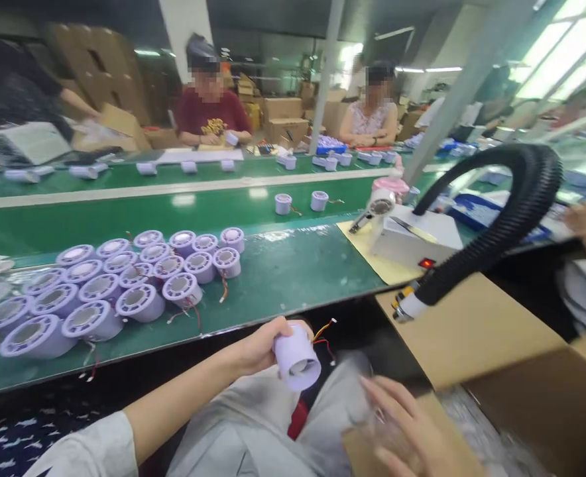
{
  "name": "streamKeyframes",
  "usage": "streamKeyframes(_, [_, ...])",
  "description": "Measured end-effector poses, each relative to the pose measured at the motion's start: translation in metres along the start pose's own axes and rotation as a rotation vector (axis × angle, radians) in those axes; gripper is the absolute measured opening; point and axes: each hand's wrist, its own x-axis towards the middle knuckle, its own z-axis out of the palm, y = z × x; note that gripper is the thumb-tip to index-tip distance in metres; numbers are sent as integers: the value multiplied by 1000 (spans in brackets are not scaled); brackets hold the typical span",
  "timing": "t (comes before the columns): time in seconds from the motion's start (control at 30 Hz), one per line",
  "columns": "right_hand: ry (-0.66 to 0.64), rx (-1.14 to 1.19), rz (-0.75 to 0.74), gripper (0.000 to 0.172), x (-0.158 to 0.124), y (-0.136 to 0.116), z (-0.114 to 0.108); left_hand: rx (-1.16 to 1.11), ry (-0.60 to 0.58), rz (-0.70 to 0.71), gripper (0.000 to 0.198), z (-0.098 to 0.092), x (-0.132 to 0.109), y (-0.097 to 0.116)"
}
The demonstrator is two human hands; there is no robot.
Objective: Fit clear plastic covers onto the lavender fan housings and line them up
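Your left hand (260, 344) is closed around a fan (297, 361), a lilac round housing held over your lap just near the table (283, 278) edge, its open face tilted toward you and its red and yellow wires (324, 334) trailing off to the right. Keep your fingers on the outer wall, clear of the opening and the wires, so nothing snags. Your right hand (407, 430) is spread open, holding nothing firmly that I can make out; it rests on what looks like clear bags, blurred, at the near edge of the box (522, 384). The rest of the fans (118, 278) sit clustered on the table to your left, the black hose (496, 225) to your right.
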Motion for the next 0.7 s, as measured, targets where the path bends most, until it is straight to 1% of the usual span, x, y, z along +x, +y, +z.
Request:
streamKeyframes(0.07, [20,-117,-45,52,4,-15,12,-16,-160,-74,40,13,7,-7])
streamKeyframes(0.13, [39,-262,-14,57,14,-25,21,43,-301,-122,39,20,10,-7])
streamKeyframes(0.2, [-9,-305,74,55,22,-29,24,170,-395,-92,33,23,10,-3])
streamKeyframes(0.23, [-56,-261,118,50,24,-29,24,253,-416,-46,28,24,10,-1])
streamKeyframes(0.27, [-101,-177,157,43,24,-28,23,340,-414,12,23,24,9,2])
streamKeyframes(0.3, [-135,-70,192,34,22,-27,21,424,-386,67,18,25,7,4])
streamKeyframes(0.37, [-154,129,270,16,18,-25,17,571,-285,147,14,27,4,6])
streamKeyframes(0.4, [-149,203,312,10,16,-25,15,614,-228,169,14,28,2,6])
streamKeyframes(0.43, [-147,265,347,9,15,-26,14,633,-176,181,15,30,1,5])
streamKeyframes(0.5, [-158,374,388,9,15,-30,12,622,-106,192,23,33,-1,2])
streamKeyframes(0.57, [-151,445,407,12,17,-33,11,591,-70,194,37,36,-2,-2])
streamKeyframes(0.67, [-69,428,438,27,21,-35,12,559,-25,201,57,38,-1,-10])
streamKeyframes(0.7, [-42,410,442,30,21,-34,12,549,-15,213,62,38,0,-12])
